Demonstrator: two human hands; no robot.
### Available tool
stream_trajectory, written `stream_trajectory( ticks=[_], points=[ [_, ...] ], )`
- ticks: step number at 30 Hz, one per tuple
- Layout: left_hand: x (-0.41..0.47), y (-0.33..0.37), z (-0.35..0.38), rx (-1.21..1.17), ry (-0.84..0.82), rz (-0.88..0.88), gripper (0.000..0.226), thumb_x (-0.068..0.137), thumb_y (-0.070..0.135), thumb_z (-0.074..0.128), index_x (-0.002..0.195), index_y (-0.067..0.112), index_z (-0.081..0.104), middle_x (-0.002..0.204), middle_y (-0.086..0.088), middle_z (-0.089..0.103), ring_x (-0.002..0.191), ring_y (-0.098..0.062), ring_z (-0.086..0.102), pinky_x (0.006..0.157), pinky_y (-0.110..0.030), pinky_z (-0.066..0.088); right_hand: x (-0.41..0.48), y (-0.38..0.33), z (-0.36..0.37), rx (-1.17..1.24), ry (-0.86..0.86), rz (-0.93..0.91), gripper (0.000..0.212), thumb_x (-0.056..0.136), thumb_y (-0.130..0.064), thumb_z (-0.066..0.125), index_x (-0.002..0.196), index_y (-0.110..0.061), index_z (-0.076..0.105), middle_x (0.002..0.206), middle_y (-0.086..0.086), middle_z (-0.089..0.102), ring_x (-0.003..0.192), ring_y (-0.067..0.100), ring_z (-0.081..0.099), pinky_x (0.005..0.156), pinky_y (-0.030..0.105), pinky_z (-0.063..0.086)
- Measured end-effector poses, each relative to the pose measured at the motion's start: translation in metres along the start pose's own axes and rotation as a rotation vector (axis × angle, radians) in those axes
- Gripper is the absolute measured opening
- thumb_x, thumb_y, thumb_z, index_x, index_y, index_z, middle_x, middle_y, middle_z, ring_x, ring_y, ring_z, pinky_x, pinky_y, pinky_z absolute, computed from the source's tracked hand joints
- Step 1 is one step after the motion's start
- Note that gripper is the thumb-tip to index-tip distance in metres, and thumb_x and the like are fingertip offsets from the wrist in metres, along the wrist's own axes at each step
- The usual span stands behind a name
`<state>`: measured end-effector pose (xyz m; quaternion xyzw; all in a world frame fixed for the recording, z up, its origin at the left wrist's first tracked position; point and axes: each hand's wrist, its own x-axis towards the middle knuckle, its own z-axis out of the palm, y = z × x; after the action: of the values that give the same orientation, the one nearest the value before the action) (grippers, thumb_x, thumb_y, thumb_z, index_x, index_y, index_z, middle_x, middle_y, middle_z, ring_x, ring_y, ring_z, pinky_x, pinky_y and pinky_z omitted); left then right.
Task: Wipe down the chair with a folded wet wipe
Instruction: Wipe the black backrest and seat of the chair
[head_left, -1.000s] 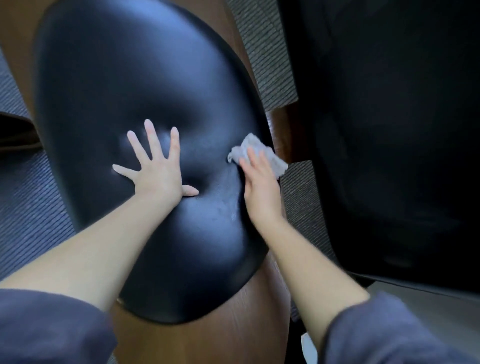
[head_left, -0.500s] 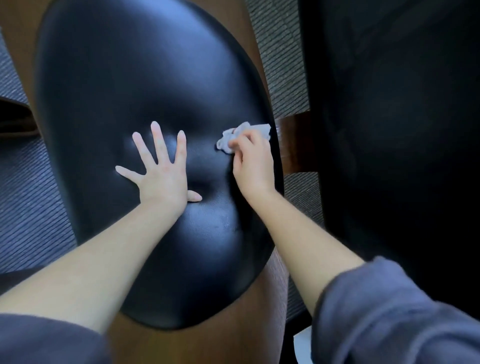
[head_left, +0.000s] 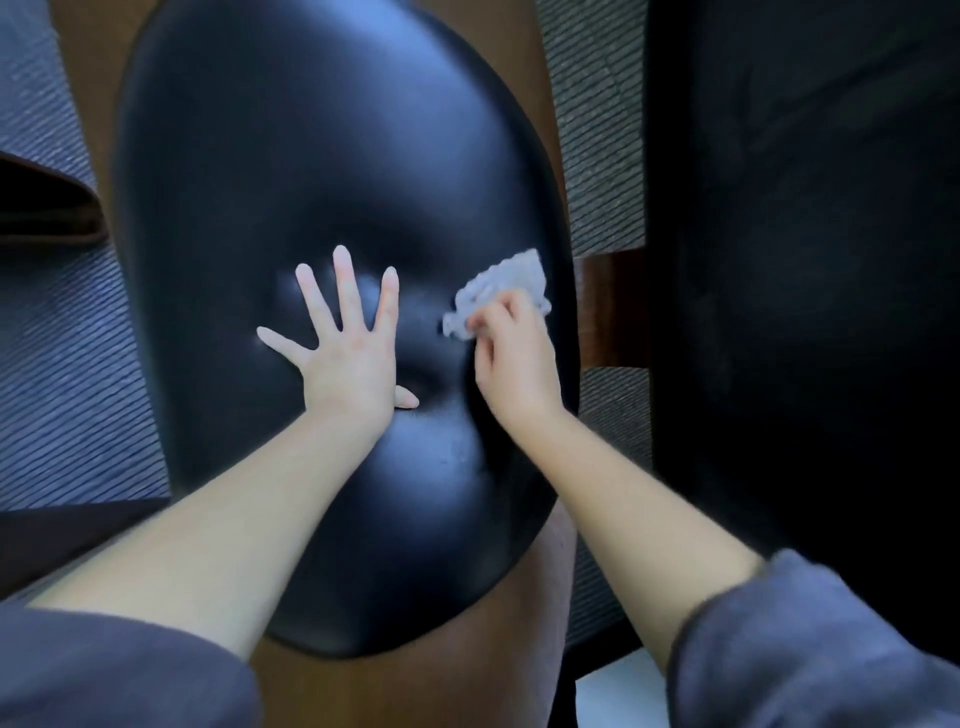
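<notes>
Right hand (head_left: 511, 358) is gripping the wet wipe (head_left: 498, 291), wiping chair (head_left: 311, 156) cushion at 3 o'clock; left hand (head_left: 345, 345) is bracing flat, fingers spread. Probably mid-task: 12 o'clock area likely remaining.

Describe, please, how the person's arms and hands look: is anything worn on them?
Both forearms are bare. The left sleeve and the right sleeve are dark grey-blue fabric, pushed up toward the elbows. The left hand and the right hand show no glove, ring or watch.

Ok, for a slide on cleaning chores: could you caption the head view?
Left hand pressed flat on the black chair cushion while the right hand holds a wet wipe against it.
</notes>
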<state>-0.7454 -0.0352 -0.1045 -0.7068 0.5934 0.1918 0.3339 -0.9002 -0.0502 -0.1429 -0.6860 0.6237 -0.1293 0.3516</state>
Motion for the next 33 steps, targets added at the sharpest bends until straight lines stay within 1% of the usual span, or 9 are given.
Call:
stream_trajectory(
  ticks=[5, 10, 15, 20, 25, 27, 29, 31, 33],
  points=[
    [-0.001, 0.0, 0.001, -0.011, 0.005, -0.009, 0.14, 0.063, 0.071, 0.072, 0.148, 0.028, -0.03, 0.15, -0.018, -0.042, 0.142, -0.049, -0.023, 0.099, -0.08, 0.024, -0.063, 0.017, -0.018, -0.059, -0.218, -0.102, 0.013, 0.086, -0.006, 0.056, 0.095, -0.011, 0.063, 0.098, 0.003, 0.053, 0.083, 0.026, 0.053, 0.063, 0.045, 0.051],
    [-0.001, -0.001, 0.006, -0.012, 0.036, 0.0, 0.14, 0.062, 0.07, 0.074, 0.149, 0.028, -0.027, 0.151, -0.018, -0.039, 0.143, -0.049, -0.022, 0.098, -0.081, 0.023, 0.0, 0.017, -0.022, -0.054, 0.017, 0.074, 0.025, 0.086, -0.01, 0.058, 0.111, -0.013, 0.061, 0.117, 0.006, 0.052, 0.094, 0.03, 0.056, 0.077, 0.043, 0.05],
    [0.0, -0.001, 0.005, -0.031, 0.052, 0.001, 0.141, 0.061, 0.068, 0.076, 0.15, 0.029, -0.024, 0.153, -0.017, -0.037, 0.143, -0.049, -0.02, 0.097, -0.081, 0.023, 0.001, 0.034, -0.028, -0.263, -0.035, -0.074, 0.019, 0.08, -0.025, 0.065, 0.099, -0.025, 0.068, 0.142, 0.003, 0.046, 0.127, 0.031, 0.042, 0.099, 0.049, 0.039],
    [0.0, 0.0, 0.006, -0.033, 0.065, -0.001, 0.138, 0.062, 0.067, 0.076, 0.151, 0.029, -0.023, 0.153, -0.016, -0.037, 0.144, -0.048, -0.02, 0.098, -0.081, 0.022, -0.046, 0.034, -0.017, -0.104, -0.034, -0.158, 0.021, 0.088, -0.022, 0.056, 0.101, -0.012, 0.07, 0.119, 0.013, 0.055, 0.1, 0.036, 0.053, 0.084, 0.047, 0.047],
    [0.001, 0.0, 0.008, -0.023, 0.077, -0.004, 0.14, 0.06, 0.069, 0.077, 0.151, 0.029, -0.022, 0.154, -0.017, -0.034, 0.144, -0.049, -0.018, 0.097, -0.081, 0.024, -0.143, 0.021, -0.008, 0.064, -0.235, -0.332, 0.018, 0.093, -0.011, 0.056, 0.102, -0.018, 0.07, 0.119, 0.001, 0.059, 0.104, 0.028, 0.055, 0.091, 0.036, 0.044],
    [0.001, 0.0, 0.009, -0.019, 0.084, -0.005, 0.14, 0.06, 0.068, 0.077, 0.152, 0.03, -0.021, 0.155, -0.017, -0.033, 0.144, -0.048, -0.018, 0.097, -0.081, 0.024, -0.092, 0.026, -0.005, 0.07, -0.084, -0.265, 0.021, 0.09, -0.003, 0.055, 0.093, -0.018, 0.071, 0.114, -0.005, 0.06, 0.102, 0.023, 0.057, 0.093, 0.028, 0.042],
    [0.001, 0.0, 0.012, -0.024, 0.083, -0.004, 0.138, 0.061, 0.067, 0.077, 0.152, 0.03, -0.021, 0.154, -0.017, -0.034, 0.144, -0.048, -0.019, 0.097, -0.081, 0.022, -0.029, 0.028, -0.004, 0.057, 0.173, -0.016, 0.022, 0.087, -0.001, 0.058, 0.091, -0.016, 0.074, 0.108, 0.0, 0.061, 0.096, 0.025, 0.056, 0.09, 0.013, 0.034],
    [0.001, -0.001, 0.011, -0.024, 0.089, -0.006, 0.139, 0.061, 0.068, 0.077, 0.151, 0.03, -0.021, 0.155, -0.016, -0.034, 0.144, -0.048, -0.019, 0.097, -0.081, 0.022, -0.012, 0.02, 0.008, 0.037, 0.215, 0.069, 0.023, 0.086, -0.002, 0.058, 0.092, -0.017, 0.074, 0.106, 0.005, 0.063, 0.093, 0.03, 0.056, 0.09, 0.022, 0.04],
    [0.001, -0.001, 0.009, -0.042, 0.091, -0.012, 0.139, 0.061, 0.068, 0.077, 0.151, 0.03, -0.022, 0.154, -0.016, -0.034, 0.144, -0.047, -0.02, 0.097, -0.081, 0.022, -0.059, 0.01, 0.024, 0.047, 0.047, -0.102, 0.026, 0.085, -0.001, 0.055, 0.092, -0.019, 0.072, 0.106, 0.004, 0.064, 0.094, 0.031, 0.057, 0.086, 0.038, 0.046]
  ],
)
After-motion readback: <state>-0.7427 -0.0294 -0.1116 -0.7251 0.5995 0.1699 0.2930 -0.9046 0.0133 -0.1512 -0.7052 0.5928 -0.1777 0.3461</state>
